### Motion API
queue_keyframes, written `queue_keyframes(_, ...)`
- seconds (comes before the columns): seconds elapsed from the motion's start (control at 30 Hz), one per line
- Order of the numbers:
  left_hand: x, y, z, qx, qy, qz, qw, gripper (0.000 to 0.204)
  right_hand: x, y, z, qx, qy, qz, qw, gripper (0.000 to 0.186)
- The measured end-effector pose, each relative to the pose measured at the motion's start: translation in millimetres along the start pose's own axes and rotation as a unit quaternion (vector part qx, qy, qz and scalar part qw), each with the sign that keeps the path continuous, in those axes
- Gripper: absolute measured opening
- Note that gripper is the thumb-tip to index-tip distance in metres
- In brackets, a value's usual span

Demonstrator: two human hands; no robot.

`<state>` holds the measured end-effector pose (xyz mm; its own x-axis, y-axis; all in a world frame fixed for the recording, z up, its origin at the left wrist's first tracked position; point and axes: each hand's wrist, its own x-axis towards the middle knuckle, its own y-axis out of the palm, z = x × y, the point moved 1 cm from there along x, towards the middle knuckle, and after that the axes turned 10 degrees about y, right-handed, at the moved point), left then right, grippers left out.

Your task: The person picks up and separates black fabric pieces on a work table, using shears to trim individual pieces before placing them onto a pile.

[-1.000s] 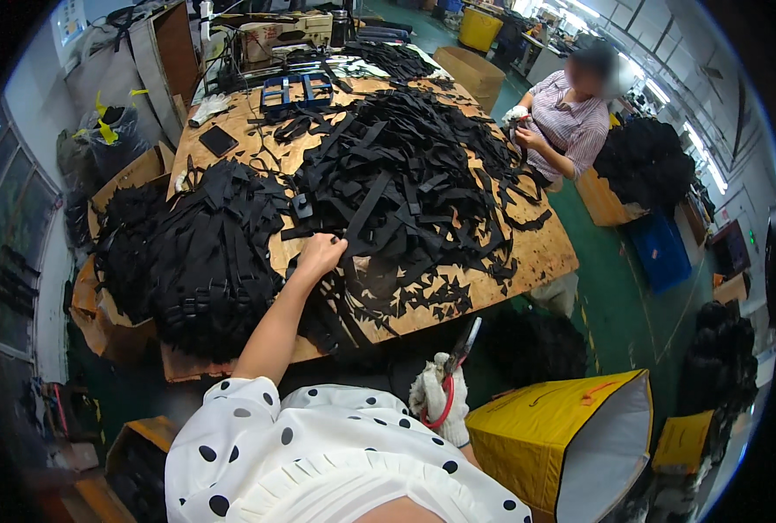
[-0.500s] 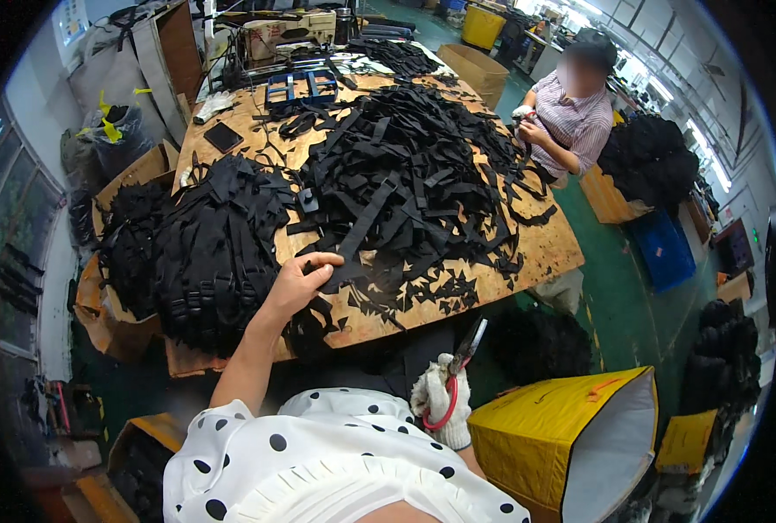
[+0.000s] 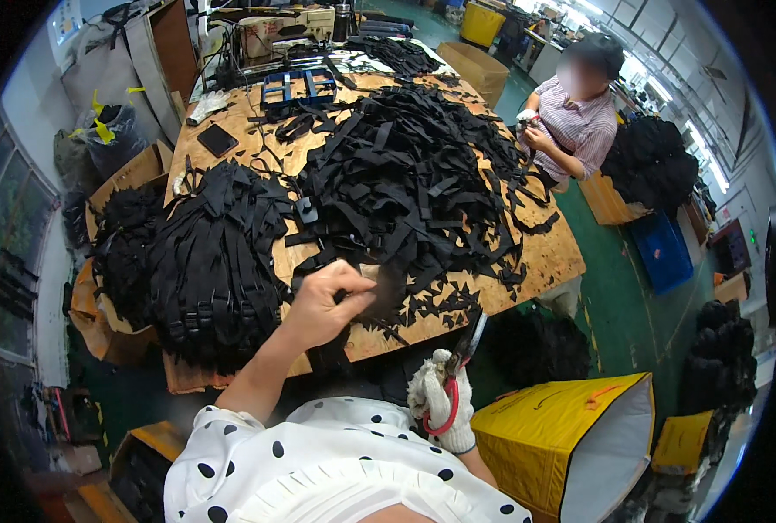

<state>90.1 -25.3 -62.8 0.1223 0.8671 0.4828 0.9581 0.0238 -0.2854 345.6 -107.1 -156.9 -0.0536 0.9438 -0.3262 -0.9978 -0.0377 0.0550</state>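
Note:
My left hand [image 3: 327, 301] is bare and hovers over the near edge of the wooden table, thumb and fingers curled together. Whatever is between its fingertips blurs into the dark straps behind. My right hand [image 3: 447, 408], in a white knit glove, grips red-handled scissors [image 3: 470, 342], blades pointing up, just off the table's front edge. Beyond my left hand lies a big heap of black webbing straps [image 3: 405, 166]. Small black triangular offcuts [image 3: 444, 301] are scattered on the wood to its right. A bundle of black straps with buckles [image 3: 213, 240] drapes over the table's left side.
A yellow bag [image 3: 536, 436] with a pale lining gapes beside my right hand. On the wooden table [image 3: 540, 253] lie a phone [image 3: 218, 140] and a blue tray [image 3: 296, 90]. Cardboard boxes flank the left side. Another person [image 3: 575, 118] is at the far right corner.
My left hand has come nearer and to the right, its fingers now more curled; the long strap it pinched no longer stretches out plainly from it. My right hand has hardly moved.

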Motion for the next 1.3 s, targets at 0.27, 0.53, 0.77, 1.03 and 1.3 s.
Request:
queue_keyframes(0.27,2.4,37.0,30.8,-0.181,-0.277,0.094,0.939,0.023,17.8,22.1,5.5,-0.066,-0.03,0.018,0.997,0.049)
queue_keyframes(0.53,-15.7,30.3,42.0,-0.13,-0.22,0.07,0.964,0.021,14.8,57.2,44.0,-0.341,0.035,0.059,0.937,0.05)
queue_keyframes(0.77,-24.7,40.0,32.3,-0.083,-0.166,0.029,0.982,0.021,6.2,50.3,49.3,-0.39,0.029,0.057,0.918,0.04)
queue_keyframes(1.03,-26.5,63.2,15.6,-0.111,-0.133,0.014,0.985,0.019,-10.4,26.9,59.1,-0.425,0.046,0.051,0.903,0.056)
queue_keyframes(1.3,-26.3,72.5,7.3,-0.087,-0.147,0.019,0.985,0.019,-7.7,15.0,51.1,-0.379,0.055,0.057,0.922,0.039)
